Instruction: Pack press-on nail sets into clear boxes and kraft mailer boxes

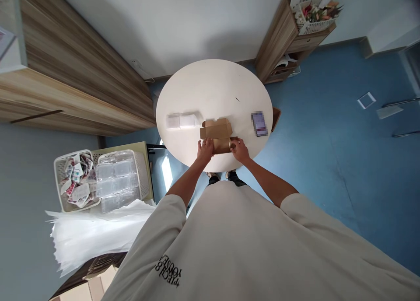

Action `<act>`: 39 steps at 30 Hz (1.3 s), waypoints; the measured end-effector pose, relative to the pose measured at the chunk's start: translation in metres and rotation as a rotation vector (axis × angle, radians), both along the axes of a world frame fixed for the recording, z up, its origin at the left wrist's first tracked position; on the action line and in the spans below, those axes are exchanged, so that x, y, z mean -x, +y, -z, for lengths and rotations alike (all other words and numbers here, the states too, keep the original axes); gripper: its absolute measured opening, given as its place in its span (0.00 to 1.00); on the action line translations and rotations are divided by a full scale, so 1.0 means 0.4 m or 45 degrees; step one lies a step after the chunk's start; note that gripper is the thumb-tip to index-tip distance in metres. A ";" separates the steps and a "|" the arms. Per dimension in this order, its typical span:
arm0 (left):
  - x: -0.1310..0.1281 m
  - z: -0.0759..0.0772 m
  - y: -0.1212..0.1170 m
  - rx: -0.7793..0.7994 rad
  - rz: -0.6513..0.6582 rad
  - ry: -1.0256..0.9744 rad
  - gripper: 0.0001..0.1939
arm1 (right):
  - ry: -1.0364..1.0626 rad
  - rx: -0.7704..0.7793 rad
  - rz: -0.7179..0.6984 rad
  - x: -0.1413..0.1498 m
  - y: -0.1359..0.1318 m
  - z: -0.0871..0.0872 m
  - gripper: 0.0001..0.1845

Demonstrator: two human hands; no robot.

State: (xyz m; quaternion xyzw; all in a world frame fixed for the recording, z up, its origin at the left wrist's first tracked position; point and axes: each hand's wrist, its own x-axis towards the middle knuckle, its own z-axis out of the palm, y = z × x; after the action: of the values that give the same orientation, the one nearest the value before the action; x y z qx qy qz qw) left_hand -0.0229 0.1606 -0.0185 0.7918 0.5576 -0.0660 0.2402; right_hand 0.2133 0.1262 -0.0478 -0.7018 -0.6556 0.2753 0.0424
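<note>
A small brown cardboard box (221, 146) lies at the near edge of the round white table (215, 84), its lid and side flaps folded open away from me. My left hand (205, 149) grips the box's left end, fingers bent over the edge. At the opposite end, my right hand (240, 150) pinches the right side wall near a raised flap. Left of the box sit white, translucent packets or small cases (181, 120). To the right lies a purple item (259, 124), blurred out by pixels. A thin dark object (237, 99) rests farther back.
At left, one white basket (59, 178) holds small packets and another (141, 174) holds clear plastic trays. White sheets (95, 235) lie below them. A wooden cabinet (275, 38) bearing a basket of flowers stands at back right, and tall wooden cupboards (88, 60) at left.
</note>
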 end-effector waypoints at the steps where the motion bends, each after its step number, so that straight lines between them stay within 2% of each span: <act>1: 0.000 0.001 0.001 0.000 -0.001 -0.002 0.50 | 0.020 0.009 0.005 0.001 0.000 -0.002 0.24; 7: -0.002 -0.002 0.000 0.009 -0.004 0.004 0.49 | 0.138 -0.063 0.086 0.020 0.005 -0.016 0.26; 13: -0.001 0.006 -0.002 -0.012 0.013 0.030 0.50 | 0.266 -0.058 0.134 0.057 0.013 -0.022 0.23; 16: 0.002 0.017 -0.005 -0.032 0.007 0.040 0.50 | 0.246 0.039 0.220 0.056 0.023 -0.021 0.22; 20: 0.003 0.021 -0.009 -0.041 0.006 0.072 0.53 | 0.141 0.316 0.276 0.047 0.037 -0.022 0.16; 22: 0.002 0.018 -0.009 -0.050 0.024 0.086 0.53 | 0.061 0.425 0.280 0.046 0.043 -0.023 0.17; 26: 0.001 0.008 -0.005 -0.034 0.075 0.121 0.51 | -0.061 0.468 0.244 0.053 0.057 -0.025 0.19; 32: -0.002 -0.001 -0.006 -0.005 0.057 0.125 0.51 | -0.205 0.415 0.082 0.061 0.084 -0.020 0.17; 39: -0.001 0.013 -0.009 -0.011 0.051 0.120 0.52 | -0.271 0.357 -0.002 0.072 0.090 -0.013 0.13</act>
State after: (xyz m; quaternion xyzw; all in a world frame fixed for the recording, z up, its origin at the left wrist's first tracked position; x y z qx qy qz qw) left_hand -0.0226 0.1568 -0.0237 0.7998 0.5528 -0.1056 0.2087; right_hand 0.1846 0.1622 -0.0426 -0.7255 -0.6122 0.2883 -0.1259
